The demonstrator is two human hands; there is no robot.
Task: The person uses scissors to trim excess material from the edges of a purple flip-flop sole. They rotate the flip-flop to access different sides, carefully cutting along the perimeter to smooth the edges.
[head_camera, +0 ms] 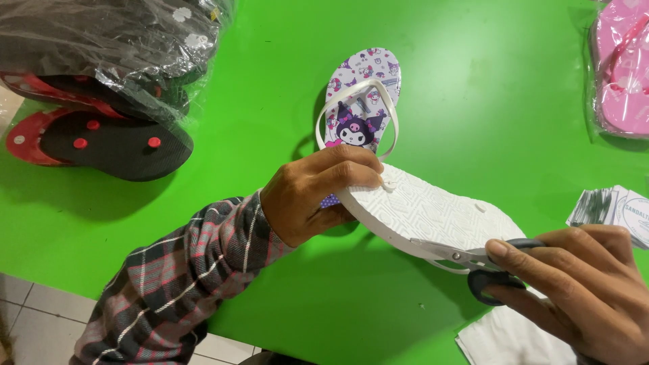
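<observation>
Right hand [581, 290] up close has its fingers clamped on black-handled steel scissors [473, 260] nipping the edge of a white foam flip-flop sole [433, 213], held underside-up over the green worktop [473, 101] by left hand [314, 196] fingers pinching its toe end, looks light, squishy, so best gripped by the rim.

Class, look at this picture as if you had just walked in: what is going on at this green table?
A person holds a white-soled flip-flop upside down in the left hand, while the right hand brings scissors to its edge, near the strap. A second flip-flop with a purple cartoon print lies face up on the green table. Bagged black and red flip-flops are stacked at the far left, pink ones at the far right.
</observation>
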